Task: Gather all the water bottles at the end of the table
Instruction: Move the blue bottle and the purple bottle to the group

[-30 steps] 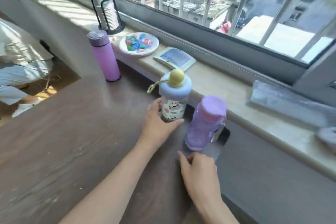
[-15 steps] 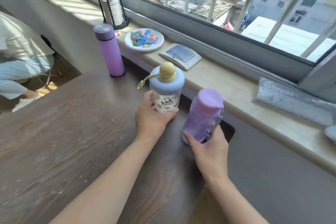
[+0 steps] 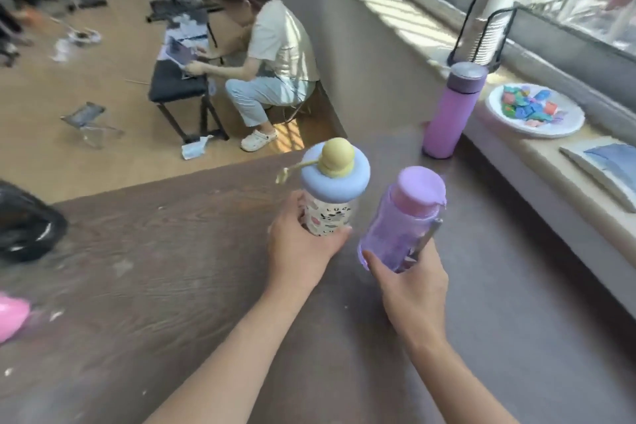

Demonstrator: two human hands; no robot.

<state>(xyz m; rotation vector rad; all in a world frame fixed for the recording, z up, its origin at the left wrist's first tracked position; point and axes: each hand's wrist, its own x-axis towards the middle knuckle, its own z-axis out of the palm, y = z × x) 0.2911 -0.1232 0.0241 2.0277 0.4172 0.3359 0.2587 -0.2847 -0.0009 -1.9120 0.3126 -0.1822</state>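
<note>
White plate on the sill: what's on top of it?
The plate holds a loose pile of small colourful pieces in blue, green, red and pink. What they are is too blurred to tell, and the plate surface beneath the pile is covered.

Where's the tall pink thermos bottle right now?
The tall pink thermos bottle with the grey lid stands upright at the table's far right corner, beside the windowsill, near the white plate.

Bare forearms, sleeveless, ringless hands (image 3: 299, 251)
</note>
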